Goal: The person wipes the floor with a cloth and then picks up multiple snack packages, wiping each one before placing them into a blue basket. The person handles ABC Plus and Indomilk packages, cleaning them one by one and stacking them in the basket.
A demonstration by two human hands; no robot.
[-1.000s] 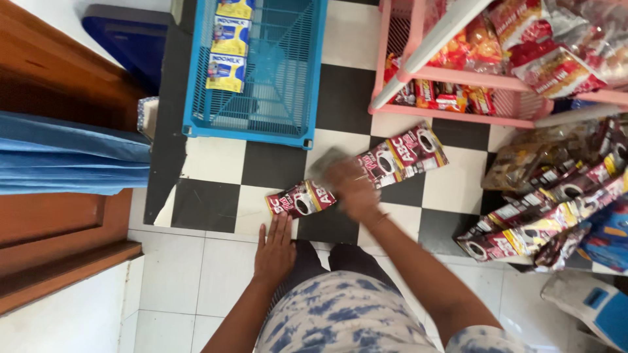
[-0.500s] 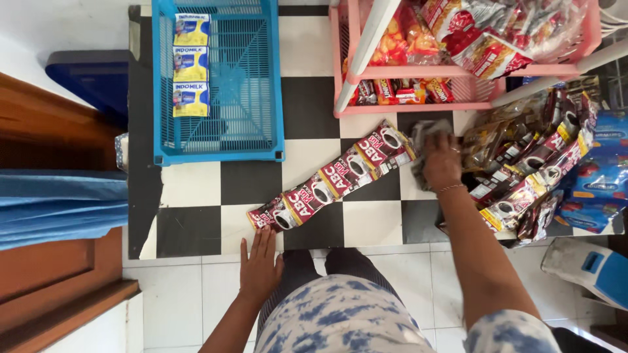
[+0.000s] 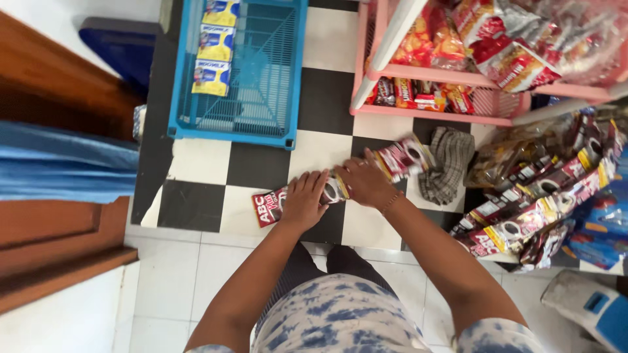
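On checkered floor tiles, both hands pressing sachet strip, blue basket beyond

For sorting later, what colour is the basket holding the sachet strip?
Blue basket, clearest in the head view.

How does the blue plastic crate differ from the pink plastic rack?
The blue plastic crate lies nearly empty, with only one strip of yellow-and-blue sachets; the pink plastic rack is packed with red and orange snack packets. The crate sits left of both hands, the rack right. Both are lattice-walled and stand on the checkered floor.
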